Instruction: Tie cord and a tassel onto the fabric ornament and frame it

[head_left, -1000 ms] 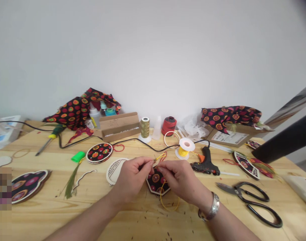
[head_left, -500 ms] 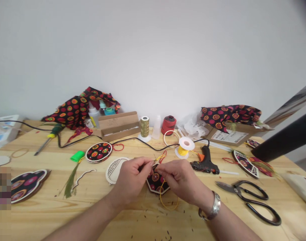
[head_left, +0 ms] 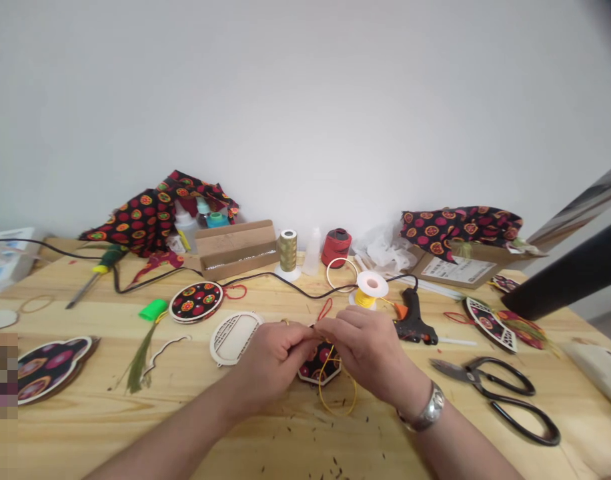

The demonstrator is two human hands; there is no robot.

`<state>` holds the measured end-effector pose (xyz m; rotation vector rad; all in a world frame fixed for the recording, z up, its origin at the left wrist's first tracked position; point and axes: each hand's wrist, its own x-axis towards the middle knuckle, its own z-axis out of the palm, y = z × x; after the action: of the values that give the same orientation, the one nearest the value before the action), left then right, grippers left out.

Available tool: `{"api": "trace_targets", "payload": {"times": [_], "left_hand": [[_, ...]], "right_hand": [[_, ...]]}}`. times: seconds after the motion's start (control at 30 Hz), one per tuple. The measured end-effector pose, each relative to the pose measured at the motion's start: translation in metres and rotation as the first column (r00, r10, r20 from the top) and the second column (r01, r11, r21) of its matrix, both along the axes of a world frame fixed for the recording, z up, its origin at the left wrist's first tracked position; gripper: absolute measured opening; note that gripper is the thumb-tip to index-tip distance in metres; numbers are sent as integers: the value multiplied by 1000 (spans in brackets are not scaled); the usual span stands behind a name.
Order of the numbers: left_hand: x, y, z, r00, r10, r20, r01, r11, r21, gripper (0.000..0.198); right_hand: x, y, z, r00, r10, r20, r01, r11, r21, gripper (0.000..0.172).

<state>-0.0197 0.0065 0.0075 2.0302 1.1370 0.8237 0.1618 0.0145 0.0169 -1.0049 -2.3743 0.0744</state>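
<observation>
My left hand point(head_left: 271, 357) and my right hand point(head_left: 366, 347) meet over a small hexagonal ornament point(head_left: 319, 365) covered in black fabric with red and orange dots. Both hands pinch a yellow cord point(head_left: 335, 393) at the ornament's top; the cord loops down onto the wooden table point(head_left: 85, 427) below it. A red cord loop point(head_left: 325, 309) sticks out just above my fingers. A silver bracelet sits on my right wrist. The fingers hide the exact spot where the cord meets the ornament.
A black glue gun point(head_left: 413, 320) and yellow cord spool point(head_left: 369, 290) lie just beyond my right hand, black scissors point(head_left: 505, 393) to its right. A pale wooden oval frame point(head_left: 233, 329), a fabric oval point(head_left: 195, 301), a green tassel point(head_left: 143, 347), thread spools, boxes and fabric lie around.
Both hands have shifted slightly right and closer together over the ornament, now covering more of it. The view has tilted a little; the other things lie where they were.
</observation>
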Motion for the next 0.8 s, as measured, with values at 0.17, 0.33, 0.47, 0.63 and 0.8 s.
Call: {"api": "trace_targets", "payload": {"times": [0.17,0.33,0.47,0.63,0.8], "left_hand": [[0,0,3,987,-17,163,42,987,-154,21],[0,1,2,966,108,235,-71,984,-163,21],[-1,2,1,958,197,207,-178,978,-110,22],[-1,4,2,944,278,178,-264,960,-96,25],[-1,4,3,936,314,159,-299,948,-112,26]], "right_hand": [[2,9,-4,966,-7,-257,-89,930,-357,20],[-1,13,-12,905,-101,-414,-144,842,-520,18],[-6,11,-13,885,-136,-445,-205,745,-635,23],[-12,5,-10,874,-135,-466,-242,712,-659,25],[-14,-3,-3,935,-88,-343,-130,816,-563,24]]}}
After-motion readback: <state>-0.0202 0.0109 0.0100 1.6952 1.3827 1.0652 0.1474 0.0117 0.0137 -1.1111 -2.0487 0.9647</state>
